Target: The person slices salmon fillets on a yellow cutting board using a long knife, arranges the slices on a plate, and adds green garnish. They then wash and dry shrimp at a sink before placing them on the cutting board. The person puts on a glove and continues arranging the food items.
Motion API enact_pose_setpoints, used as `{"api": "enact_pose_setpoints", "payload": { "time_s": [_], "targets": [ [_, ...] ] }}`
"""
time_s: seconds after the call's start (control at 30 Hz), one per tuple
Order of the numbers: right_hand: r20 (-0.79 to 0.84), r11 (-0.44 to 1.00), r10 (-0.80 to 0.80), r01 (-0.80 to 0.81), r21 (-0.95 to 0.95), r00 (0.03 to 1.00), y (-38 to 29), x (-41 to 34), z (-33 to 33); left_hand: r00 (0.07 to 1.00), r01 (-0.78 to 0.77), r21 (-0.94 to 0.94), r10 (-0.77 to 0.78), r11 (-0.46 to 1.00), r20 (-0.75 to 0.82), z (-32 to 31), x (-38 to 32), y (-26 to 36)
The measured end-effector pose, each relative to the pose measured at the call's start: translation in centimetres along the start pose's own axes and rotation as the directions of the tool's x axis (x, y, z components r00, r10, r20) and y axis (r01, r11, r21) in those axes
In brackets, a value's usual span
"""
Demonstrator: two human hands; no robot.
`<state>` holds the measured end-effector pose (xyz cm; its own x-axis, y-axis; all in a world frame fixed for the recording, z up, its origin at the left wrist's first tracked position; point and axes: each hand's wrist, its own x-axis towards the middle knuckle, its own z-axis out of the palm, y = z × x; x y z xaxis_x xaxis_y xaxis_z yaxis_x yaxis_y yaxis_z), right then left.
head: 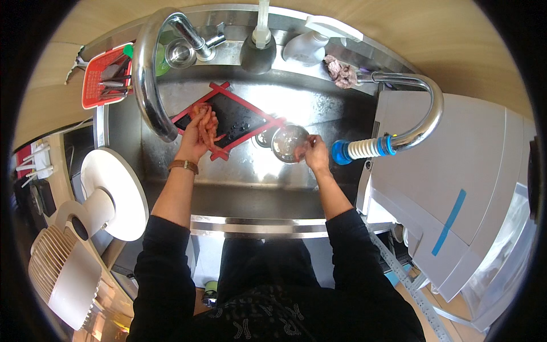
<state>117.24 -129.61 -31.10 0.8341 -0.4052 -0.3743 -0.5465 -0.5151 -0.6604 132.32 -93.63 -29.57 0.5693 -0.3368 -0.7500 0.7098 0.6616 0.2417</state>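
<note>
My left hand (194, 139) holds a bunch of reddish, wet-looking strips (208, 126), perhaps food. It is over the left part of a black tray (239, 122) with crossed red edge bars (250, 102), which lies in the stainless steel sink (239, 175). Water drops dot the tray's black surface. To the right, my right hand (317, 154) is at the rim of a small round metal bowl (287, 141). Its fingers pinch a blurred reddish piece (301, 150) over the bowl. Partly hidden behind the bowl is the drain (263, 139).
A chrome faucet (147, 77) arches over the sink's left side. Another spout with a ribbed hose (363, 148) reaches in from the right. A soap dispenser (257, 53), spray bottle (305, 48), crumpled cloth (340, 72) and red basket (104, 79) line the back.
</note>
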Motion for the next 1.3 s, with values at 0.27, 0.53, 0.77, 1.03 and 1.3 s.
{"api": "enact_pose_setpoints", "payload": {
  "time_s": [0.27,0.53,0.77,1.03,1.3],
  "targets": [
    [0.376,0.987,0.156,-0.134,-0.083,0.913,0.8,1.4,3.6,0.995,-0.011,0.047,0.015,0.999,-0.095,-1.6,1.4,0.1],
    [0.353,0.817,0.333,-0.080,-0.570,0.874,-0.5,3.3,6.9,0.935,-0.304,0.554,0.354,0.775,0.018,-0.8,1.1,-0.5],
    [0.439,0.611,0.217,0.230,-0.758,0.872,-0.3,3.9,7.7,0.842,-0.444,0.832,0.473,0.333,0.260,-2.3,2.4,-0.8],
    [0.651,0.947,0.030,0.187,-0.261,0.759,1.5,5.5,4.7,0.773,-0.338,0.940,0.560,-0.033,0.298,-1.0,0.6,-0.8],
    [0.783,0.785,0.315,-0.611,0.103,0.536,0.9,4.6,-1.0,0.683,-0.391,0.920,0.665,-0.017,0.303,1.5,-7.3,-1.0]
  ]
}}
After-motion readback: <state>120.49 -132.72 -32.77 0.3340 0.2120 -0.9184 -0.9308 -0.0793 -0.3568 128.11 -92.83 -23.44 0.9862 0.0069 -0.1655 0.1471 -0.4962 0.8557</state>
